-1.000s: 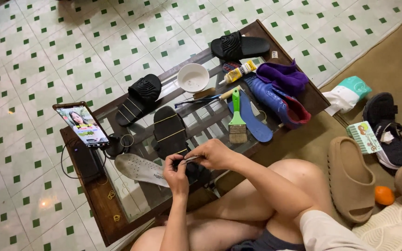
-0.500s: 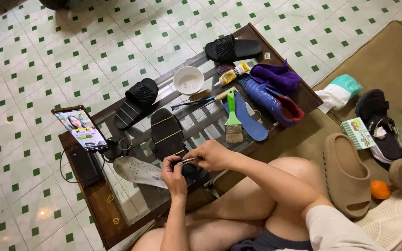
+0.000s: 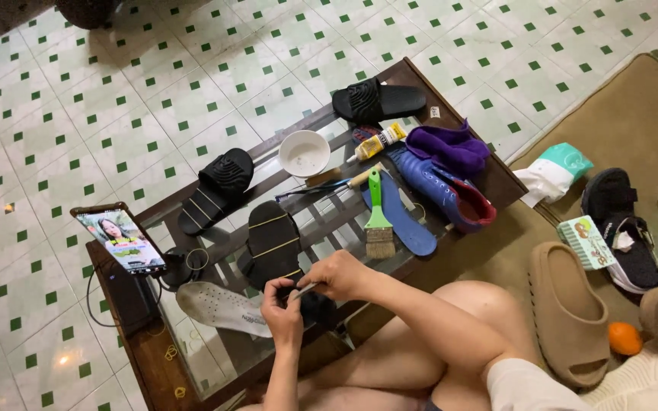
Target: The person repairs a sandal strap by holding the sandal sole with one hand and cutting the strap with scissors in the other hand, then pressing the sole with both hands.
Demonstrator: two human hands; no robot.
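Observation:
My left hand (image 3: 282, 310) and my right hand (image 3: 340, 275) meet over the near edge of a glass-topped low table (image 3: 192, 365). Pinched in the right fingers is a thin metal tool (image 3: 306, 289), its tip pointing at the left hand. The left hand grips a small black shoe piece (image 3: 318, 308), mostly hidden under both hands. Just beyond the hands lies a black sole (image 3: 274, 242) bound with yellow rubber bands. A white insole (image 3: 218, 307) rests to the left of my left hand.
On the table: a phone (image 3: 121, 240) on a stand, black slide (image 3: 218, 190), white bowl (image 3: 304, 152), glue tube (image 3: 378, 142), green brush (image 3: 378, 221), blue insole (image 3: 409, 228), blue shoe (image 3: 443, 186), purple cloth (image 3: 451, 144). A tan slide (image 3: 569, 312) and an orange (image 3: 624, 339) lie on the mat.
The view has drifted slightly. Both hands stay together at the table's near edge, working the same small black piece with the thin tool.

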